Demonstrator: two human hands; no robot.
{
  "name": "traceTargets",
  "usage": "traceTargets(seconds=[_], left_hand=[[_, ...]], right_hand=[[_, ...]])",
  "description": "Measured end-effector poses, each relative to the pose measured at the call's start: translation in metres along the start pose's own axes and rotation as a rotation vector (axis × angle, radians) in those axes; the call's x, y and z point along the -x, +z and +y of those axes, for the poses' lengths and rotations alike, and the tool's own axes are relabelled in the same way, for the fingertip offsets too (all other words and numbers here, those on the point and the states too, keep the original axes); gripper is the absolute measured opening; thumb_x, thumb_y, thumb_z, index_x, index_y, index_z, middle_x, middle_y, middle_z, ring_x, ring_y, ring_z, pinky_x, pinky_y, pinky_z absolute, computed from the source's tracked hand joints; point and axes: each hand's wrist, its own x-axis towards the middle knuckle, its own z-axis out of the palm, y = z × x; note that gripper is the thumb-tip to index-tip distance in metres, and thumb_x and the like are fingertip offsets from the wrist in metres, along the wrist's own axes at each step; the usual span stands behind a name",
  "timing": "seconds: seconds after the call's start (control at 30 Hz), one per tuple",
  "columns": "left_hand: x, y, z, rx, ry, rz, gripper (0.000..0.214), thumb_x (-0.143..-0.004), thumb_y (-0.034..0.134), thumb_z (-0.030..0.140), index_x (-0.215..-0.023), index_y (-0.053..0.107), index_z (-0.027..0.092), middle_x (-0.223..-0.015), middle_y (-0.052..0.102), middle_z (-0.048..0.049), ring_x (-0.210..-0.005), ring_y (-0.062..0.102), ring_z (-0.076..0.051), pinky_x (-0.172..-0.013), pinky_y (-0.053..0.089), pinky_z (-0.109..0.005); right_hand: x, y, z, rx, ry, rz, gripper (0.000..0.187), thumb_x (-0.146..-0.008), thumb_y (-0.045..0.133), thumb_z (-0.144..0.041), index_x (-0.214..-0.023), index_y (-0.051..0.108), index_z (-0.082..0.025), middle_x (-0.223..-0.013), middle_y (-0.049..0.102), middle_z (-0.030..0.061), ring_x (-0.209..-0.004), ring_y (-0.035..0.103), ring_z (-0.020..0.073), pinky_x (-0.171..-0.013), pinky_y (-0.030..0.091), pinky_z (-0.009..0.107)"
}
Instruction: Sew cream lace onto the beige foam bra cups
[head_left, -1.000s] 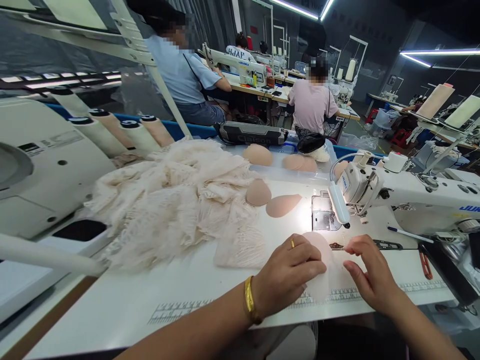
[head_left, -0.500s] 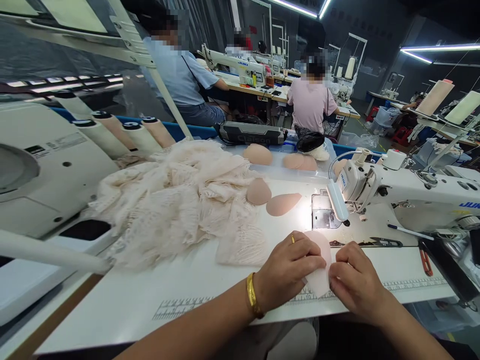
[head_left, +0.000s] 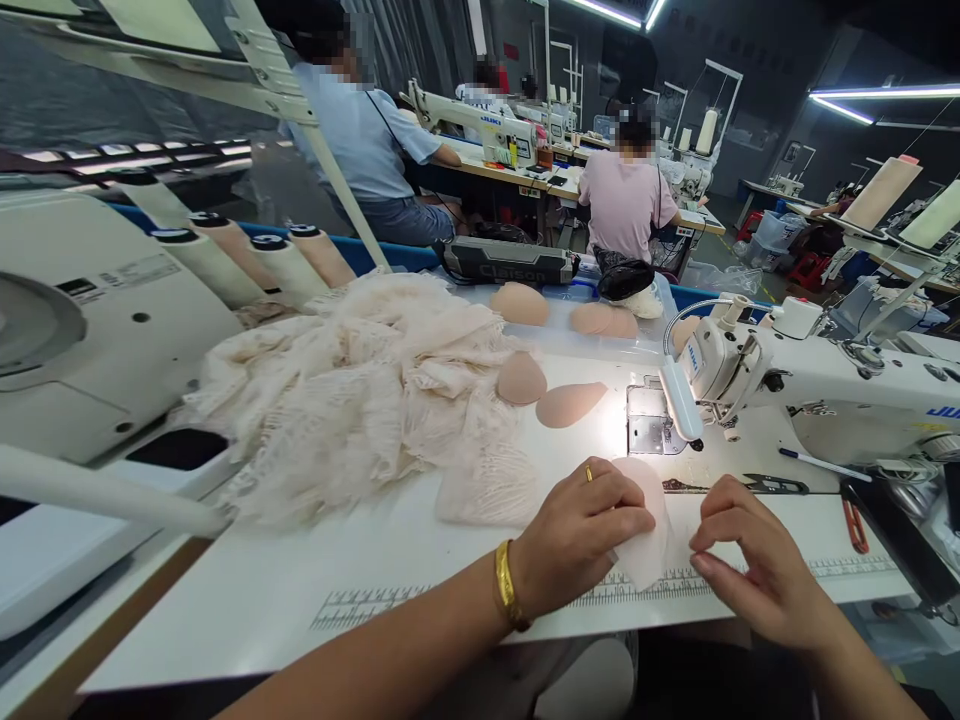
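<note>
My left hand (head_left: 576,535), with a gold ring and bangle, is closed over the left side of a pale bra cup covered in lace (head_left: 646,520) and presses it onto the white sewing table (head_left: 315,590). Just right of the cup my right hand (head_left: 750,560) rests with its fingers curled and pinched at the thin lace edge. The white sewing machine (head_left: 810,385) stands behind, its lamp lighting the needle plate (head_left: 649,430).
A heap of cream lace (head_left: 352,400) covers the table's left. Two beige foam cups (head_left: 551,392) lie beside it, more behind. Thread snips (head_left: 772,485) and a pen (head_left: 817,463) lie by the machine. Thread cones (head_left: 255,262) stand at the left. Other people sew at the back.
My right hand came in against the cup half a second ago, then drew back a little to the right. The left hand stayed on the cup.
</note>
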Motion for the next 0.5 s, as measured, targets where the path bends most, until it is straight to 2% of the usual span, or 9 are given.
traceTargets(seconds=[0.1,0.23,0.4,0.5], left_hand=[[0.000,0.001,0.000,0.004,-0.005,-0.017,0.026,-0.088,0.053,-0.003,-0.097,0.065,0.019,-0.087,0.067,-0.0024,-0.078,0.052,-0.015,-0.069,0.049,-0.028],[0.001,0.002,0.001,0.028,-0.033,-0.024,0.024,-0.089,0.055,0.000,-0.096,0.065,0.019,-0.087,0.067,-0.0018,-0.078,0.053,-0.015,-0.070,0.049,-0.028],[0.000,0.000,0.001,0.030,-0.043,-0.034,0.022,-0.090,0.055,0.001,-0.095,0.067,0.019,-0.087,0.067,-0.0019,-0.078,0.053,-0.015,-0.070,0.048,-0.027],[-0.001,-0.001,0.001,0.025,-0.047,-0.022,0.025,-0.091,0.052,0.000,-0.094,0.067,0.020,-0.086,0.067,-0.0016,-0.077,0.054,-0.015,-0.070,0.048,-0.027]], right_hand=[[-0.003,-0.007,0.000,0.072,-0.010,-0.027,0.024,-0.098,0.058,-0.011,-0.115,0.060,-0.028,-0.095,0.054,0.0041,-0.087,0.054,0.0201,-0.071,0.049,0.036],[-0.013,-0.001,0.000,0.167,-0.087,-0.090,0.028,-0.098,0.055,-0.007,-0.116,0.061,-0.028,-0.093,0.054,0.0028,-0.083,0.052,0.0181,-0.068,0.046,0.032],[-0.019,0.008,-0.001,0.247,-0.135,-0.092,0.023,-0.098,0.051,-0.005,-0.106,0.060,-0.024,-0.088,0.054,0.0027,-0.079,0.049,0.0176,-0.066,0.042,0.030],[-0.016,0.008,-0.004,0.197,-0.078,-0.139,0.016,-0.100,0.049,-0.008,-0.104,0.055,-0.022,-0.092,0.054,0.0041,-0.084,0.048,0.0190,-0.072,0.044,0.032]])
